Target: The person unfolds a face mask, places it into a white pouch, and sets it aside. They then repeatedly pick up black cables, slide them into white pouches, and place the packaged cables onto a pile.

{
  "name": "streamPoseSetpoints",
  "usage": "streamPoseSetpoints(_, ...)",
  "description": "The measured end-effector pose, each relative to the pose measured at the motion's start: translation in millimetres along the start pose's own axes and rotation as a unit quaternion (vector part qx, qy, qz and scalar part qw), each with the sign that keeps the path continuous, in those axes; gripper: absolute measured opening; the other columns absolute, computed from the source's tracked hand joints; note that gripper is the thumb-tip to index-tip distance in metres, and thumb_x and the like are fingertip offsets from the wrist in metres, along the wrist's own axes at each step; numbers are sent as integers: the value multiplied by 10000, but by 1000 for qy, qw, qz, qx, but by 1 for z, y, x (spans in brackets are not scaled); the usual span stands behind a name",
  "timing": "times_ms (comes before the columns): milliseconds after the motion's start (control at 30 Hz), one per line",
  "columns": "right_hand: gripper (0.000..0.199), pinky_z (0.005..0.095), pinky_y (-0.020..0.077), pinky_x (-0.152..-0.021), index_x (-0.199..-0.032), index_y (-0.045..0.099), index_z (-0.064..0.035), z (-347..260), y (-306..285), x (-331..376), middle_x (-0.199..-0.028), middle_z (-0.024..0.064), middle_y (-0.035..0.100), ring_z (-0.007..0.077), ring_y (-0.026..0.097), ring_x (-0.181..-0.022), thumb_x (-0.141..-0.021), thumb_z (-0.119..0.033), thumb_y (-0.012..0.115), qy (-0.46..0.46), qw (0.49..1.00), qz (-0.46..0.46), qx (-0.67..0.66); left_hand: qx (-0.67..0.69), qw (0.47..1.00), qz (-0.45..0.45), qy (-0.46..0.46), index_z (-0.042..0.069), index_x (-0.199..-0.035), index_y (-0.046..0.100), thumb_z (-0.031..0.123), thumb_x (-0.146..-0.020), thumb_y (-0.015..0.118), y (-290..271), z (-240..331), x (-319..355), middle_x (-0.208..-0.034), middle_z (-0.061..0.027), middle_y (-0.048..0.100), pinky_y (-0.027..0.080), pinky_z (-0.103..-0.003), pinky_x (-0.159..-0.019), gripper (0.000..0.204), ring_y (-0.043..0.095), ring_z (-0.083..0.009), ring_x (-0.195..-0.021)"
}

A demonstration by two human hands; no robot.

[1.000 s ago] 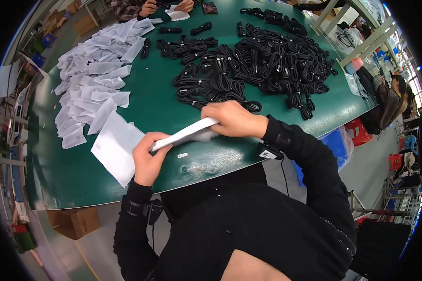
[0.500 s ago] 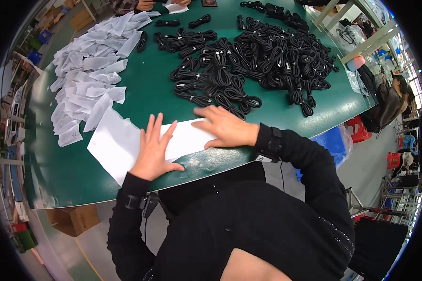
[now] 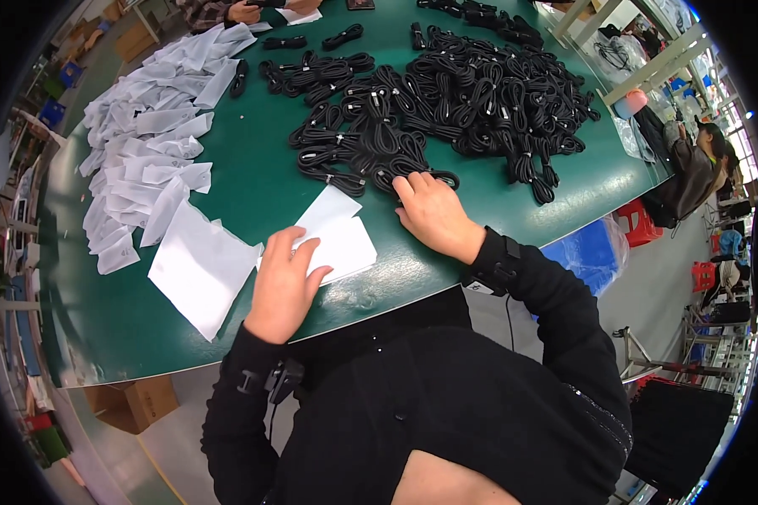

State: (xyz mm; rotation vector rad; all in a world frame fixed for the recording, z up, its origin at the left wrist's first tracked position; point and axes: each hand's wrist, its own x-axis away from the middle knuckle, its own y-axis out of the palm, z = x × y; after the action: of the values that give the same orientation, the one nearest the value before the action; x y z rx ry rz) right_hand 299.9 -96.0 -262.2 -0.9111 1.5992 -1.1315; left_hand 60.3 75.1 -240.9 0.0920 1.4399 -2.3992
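Observation:
My left hand (image 3: 283, 282) lies over the left end of a folded white paper sheet (image 3: 351, 242) near the table's front edge, its thumb spread away from the fingers. One flap of the sheet sticks up towards the cables. My right hand (image 3: 436, 212) reaches to the near edge of the black cable pile. Its fingertips bend over a coiled black cable (image 3: 445, 178), with the thumb apart from them; what lies beneath the fingertips is hidden. Left of my left hand, another white sheet (image 3: 200, 268) lies flat.
Many small white packets (image 3: 164, 122) are heaped along the left of the green table (image 3: 244, 168). Coiled black cables (image 3: 480, 97) spread across the middle and right. Another person's hand (image 3: 244, 13) is at the far edge. A blue bin (image 3: 583, 255) stands below the right edge.
My right hand has left the white sheet and moved right and away to the cables. The sheet now shows a fold with a raised flap. My left hand has shifted slightly, its fingers more bent.

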Motion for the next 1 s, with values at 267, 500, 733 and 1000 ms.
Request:
streamPoseSetpoints(267, 482, 420, 509, -712, -1173, 500, 67, 6, 6, 4, -859, 159, 579, 334, 592, -816, -713, -18, 615, 25, 999, 43, -13, -78, 996, 29, 18, 19, -1007, 653, 83, -760, 751, 22, -6, -19, -1112, -128, 614, 446, -396, -858, 274, 576, -315, -1030)
streamPoseSetpoints(500, 564, 418, 511, -711, -1257, 497, 66, 10, 5, 7, -849, 167, 579, 332, 591, -791, -711, -19, 608, 25, 997, 66, -10, -73, 994, 55, 58, 20, -874, 605, -9, -747, 699, 21, -13, -14, -966, -97, 623, 445, -376, -823, 160, 588, -295, -961)
streamPoseSetpoints(733, 600, 430, 509, -712, -1358, 510, -56, 6, -29, 2, -831, 152, 576, 316, 590, -760, -764, 4, 575, 70, 985, -34, -157, -50, 986, -7, 158, 22, -893, 605, -5, -749, 669, -3, -18, 8, -935, -87, 598, 446, -381, -812, 160, 575, -280, -942)
streamPoseSetpoints(1000, 437, 422, 509, -694, -1210, 640, -80, 19, -4, 8, -798, 143, 558, 334, 595, -743, -798, 31, 546, 6, 974, 29, -226, 21, 997, 59, 33, 4, -908, 598, -17, -772, 696, 9, 17, -19, -917, -126, 590, 490, -400, -755, 169, 589, -328, -897)
